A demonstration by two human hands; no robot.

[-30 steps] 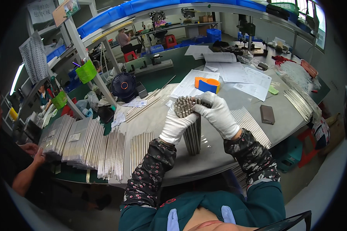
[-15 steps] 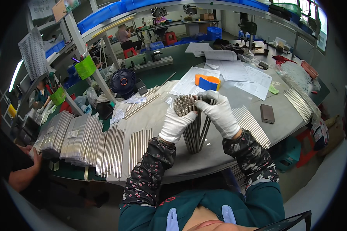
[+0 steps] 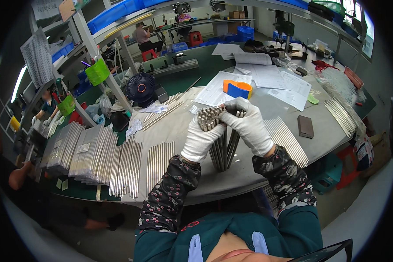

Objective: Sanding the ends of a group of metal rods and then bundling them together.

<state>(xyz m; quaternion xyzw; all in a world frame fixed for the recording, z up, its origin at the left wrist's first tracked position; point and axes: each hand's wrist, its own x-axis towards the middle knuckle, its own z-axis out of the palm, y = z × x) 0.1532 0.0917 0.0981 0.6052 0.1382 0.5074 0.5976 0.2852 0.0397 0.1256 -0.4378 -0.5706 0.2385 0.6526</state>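
Note:
A thick bundle of slim metal rods (image 3: pixel 210 117) stands upright on the grey table cover, its top ends bunched together. My left hand (image 3: pixel 198 142), in a white glove, is wrapped round the bundle's left side near the top. Also gloved, my right hand (image 3: pixel 252 133) is closed on a few rods (image 3: pixel 234 144) at the bundle's right, its fingertips at the rod tops. Those rods lean slightly, with their lower parts close to the bundle. The gloves hide part of the rods.
Rows of rods lie left (image 3: pixel 160 163) and right (image 3: pixel 286 139); plastic-wrapped rod packs (image 3: pixel 89 159) sit farther left. Beyond my hands are an orange-and-blue tape dispenser (image 3: pixel 238 89), papers (image 3: pixel 266 76) and a small fan (image 3: pixel 140 88). A brown block (image 3: pixel 305 126) lies right. Another person stands at the left edge.
The rods in my right hand have come closer to the bundle, narrowing the gap between them. My left hand keeps its hold. The person at the left has shifted, with their hand drawn back from the packs.

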